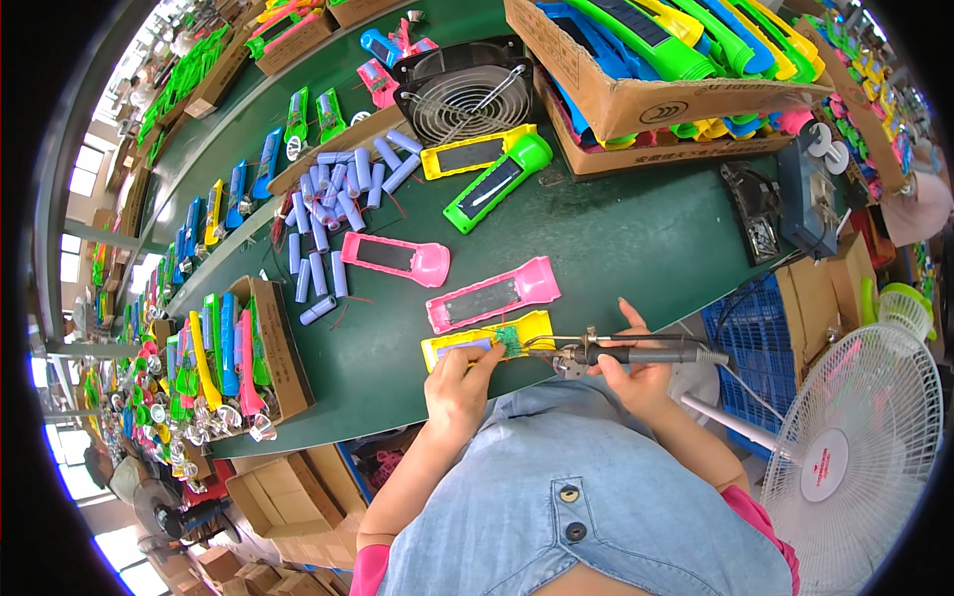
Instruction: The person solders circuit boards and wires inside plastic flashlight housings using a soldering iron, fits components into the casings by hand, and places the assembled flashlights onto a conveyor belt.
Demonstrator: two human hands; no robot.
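At the table's near edge lies a yellow flashlight shell point(433, 354), open side up, with a purple cylindrical battery point(465, 348) and a small green circuit board point(509, 341) in it. My left hand point(459, 389) bends over the near edge of the shell; its thumb and fingertips pinch together between the battery and the board. What lies in that pinch is too small to tell. My right hand point(636, 377) grips a soldering gun point(636, 354) with a dark handle, its tip pointing left at the board. A pink shell point(494, 295) lies just beyond the yellow one.
Several purple batteries point(338, 189) lie heaped at the left. Beyond are another pink shell point(396, 258), a green shell point(497, 184), a black metal fan point(467, 99) and a cardboard box point(686, 104) of colourful shells. A white fan point(855, 457) stands at my right.
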